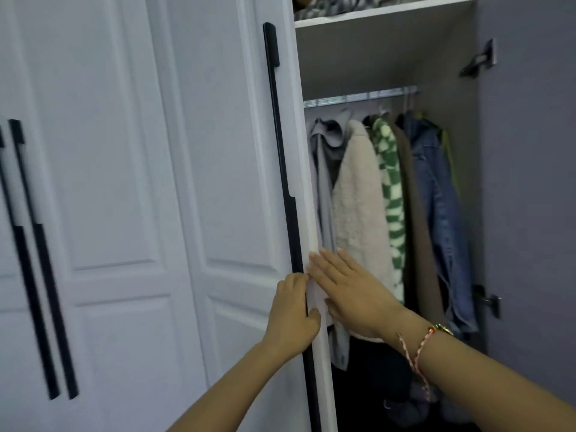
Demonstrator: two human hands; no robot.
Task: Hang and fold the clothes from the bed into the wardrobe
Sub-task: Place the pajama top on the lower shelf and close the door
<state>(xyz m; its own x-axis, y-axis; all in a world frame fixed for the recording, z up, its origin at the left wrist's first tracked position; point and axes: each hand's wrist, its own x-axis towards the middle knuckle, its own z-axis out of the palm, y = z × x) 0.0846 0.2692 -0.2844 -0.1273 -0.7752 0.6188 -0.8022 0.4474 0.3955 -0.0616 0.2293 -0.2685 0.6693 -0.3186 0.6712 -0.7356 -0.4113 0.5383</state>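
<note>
Left hand (293, 313): fingers curled round the free edge of the wardrobe door (237, 182), low down, just beside the long black handle (282, 169).
Right hand (349, 291): flat, fingers straight and together, laid against the door's inner edge in front of the cream fleece jacket (358, 194); holds nothing.
Head view, wardrobe (461, 120): right bay open, far door (530, 182) swung wide; bays to the left closed.
Rail (358, 96): grey hoodie (325, 141), cream fleece, green-and-white check knit (389, 182), brown coat (417, 213), denim jacket (436, 188); packed close, touching.
Shelf (374, 14): patterned fabric on top, mostly cut off.
Bed clothes: not in view; neither hand carries any.
Step (judged): working this door to get at the bay; which way it swings, cannot tell.
Handling, door: rigid panel on hinges; take the edge or the handle, keep fingers out of the gap.
Handling, clothes: soft, limp; fleece bulky but likely light, denim heavier; take by hanger hook or shoulders, part the row before adding more.
Right wrist: red-and-white cord bracelet (417, 353), gold watch beside it.
</note>
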